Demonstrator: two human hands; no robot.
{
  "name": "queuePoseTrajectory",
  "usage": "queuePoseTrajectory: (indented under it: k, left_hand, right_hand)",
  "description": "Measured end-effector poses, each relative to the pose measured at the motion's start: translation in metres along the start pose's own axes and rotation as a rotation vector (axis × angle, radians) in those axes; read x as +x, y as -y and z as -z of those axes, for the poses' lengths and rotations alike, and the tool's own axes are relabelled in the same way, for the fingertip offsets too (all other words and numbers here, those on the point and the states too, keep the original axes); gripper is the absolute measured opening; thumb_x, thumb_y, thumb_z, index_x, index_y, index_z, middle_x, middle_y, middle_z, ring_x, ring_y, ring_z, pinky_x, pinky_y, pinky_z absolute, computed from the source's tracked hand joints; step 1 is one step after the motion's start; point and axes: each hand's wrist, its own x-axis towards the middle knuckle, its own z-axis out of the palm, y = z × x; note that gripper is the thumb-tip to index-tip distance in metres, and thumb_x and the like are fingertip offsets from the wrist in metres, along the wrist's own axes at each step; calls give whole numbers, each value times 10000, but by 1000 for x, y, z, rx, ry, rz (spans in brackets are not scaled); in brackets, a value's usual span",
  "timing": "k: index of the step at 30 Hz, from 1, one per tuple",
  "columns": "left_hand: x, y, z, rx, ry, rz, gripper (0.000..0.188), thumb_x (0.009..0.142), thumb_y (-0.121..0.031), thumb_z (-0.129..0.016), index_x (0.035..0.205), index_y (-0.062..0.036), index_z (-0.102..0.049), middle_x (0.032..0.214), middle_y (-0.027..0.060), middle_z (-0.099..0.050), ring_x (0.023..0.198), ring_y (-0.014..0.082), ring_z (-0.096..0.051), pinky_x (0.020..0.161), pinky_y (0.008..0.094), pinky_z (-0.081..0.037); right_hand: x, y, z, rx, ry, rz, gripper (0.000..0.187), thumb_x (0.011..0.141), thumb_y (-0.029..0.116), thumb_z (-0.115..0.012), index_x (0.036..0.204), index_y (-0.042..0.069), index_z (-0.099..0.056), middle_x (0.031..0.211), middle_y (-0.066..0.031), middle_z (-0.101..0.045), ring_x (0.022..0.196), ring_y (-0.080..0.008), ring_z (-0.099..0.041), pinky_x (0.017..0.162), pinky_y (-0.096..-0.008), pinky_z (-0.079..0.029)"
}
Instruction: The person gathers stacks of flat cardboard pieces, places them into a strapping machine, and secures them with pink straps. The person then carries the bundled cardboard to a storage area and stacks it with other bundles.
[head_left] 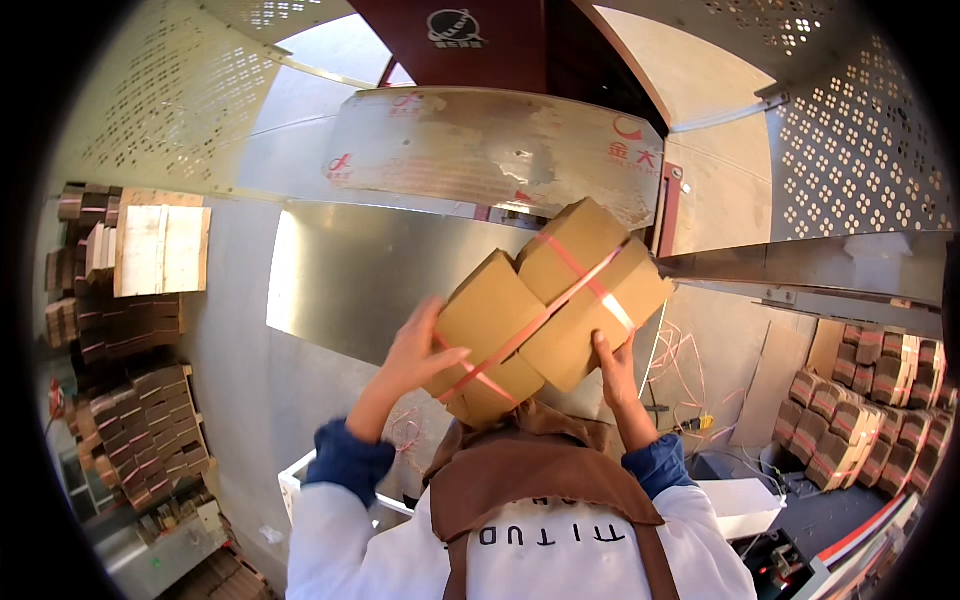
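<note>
A bundle of flat brown cardboard pieces (545, 310), bound crosswise with pink strapping, is tilted in front of my chest. My left hand (418, 348) grips its left end, thumb stretched over the top face and fingers slightly blurred. On the right side, my right hand (616, 372) has the bundle by its near edge, with the thumb on top and the other fingers mostly hidden beneath. The bundle's far part overlaps the edge of a shiny metal table (350, 275); whether it rests there I cannot tell.
Behind the table stands a dark red machine (460, 50) with a worn metal panel (470, 150). Strapped cardboard stacks (150, 430) fill the left, and more bundles (825, 430) lie at the right. Loose pink strapping (680, 370) hangs beside the table. Perforated metal panels (850, 150) flank the machine.
</note>
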Motion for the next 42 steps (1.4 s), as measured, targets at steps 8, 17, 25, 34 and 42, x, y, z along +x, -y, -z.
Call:
queuePoseTrajectory:
  k: [8, 17, 25, 34, 42]
  left_hand:
    - [85, 43, 29, -726, 378, 364, 740, 838, -429, -663, 1359, 30, -410, 1243, 152, -564, 1102, 207, -555, 931, 334, -446]
    - [-29, 125, 39, -651, 1, 296, 801, 813, -484, -662, 1351, 52, -409, 1270, 203, -546, 1172, 283, -530, 988, 330, -401]
    - [-157, 288, 173, -961, -373, 482, 695, 838, -441, -666, 1334, 0, -463, 1227, 132, -589, 1077, 214, -581, 899, 337, -466]
    - [-226, 379, 238, -313, -910, 662, 757, 845, -458, -640, 1374, 15, -376, 1324, 222, -490, 1215, 340, -486, 1027, 412, -377]
    - [-379, 271, -33, -322, -1951, 927, 670, 853, -281, -652, 1378, 9, -352, 1339, 213, -452, 1233, 323, -459, 1030, 395, -363]
  right_hand:
    - [35, 18, -44, -11, -71, -149, 788, 926, 465, -535, 1475, 65, -137, 1453, -100, -329, 1311, -228, -354, 1066, -358, -323]
    - [35, -15, -148, 30, 183, -234, 716, 918, 571, -460, 1415, 75, -322, 1381, -93, -454, 1243, -229, -472, 1012, -363, -416]
    - [88, -109, -409, -94, 575, -304, 653, 930, 514, -473, 1423, 119, -309, 1363, -70, -454, 1223, -203, -457, 949, -354, -430]
    - [119, -145, -581, -571, 698, -439, 957, 724, 795, -485, 1473, 288, -173, 1476, -44, -291, 1291, -316, -340, 903, -563, -331]
    - [194, -183, -402, -663, 543, -648, 688, 925, 615, -372, 1424, 151, -281, 1296, -151, -519, 1153, -295, -533, 938, -512, -396]
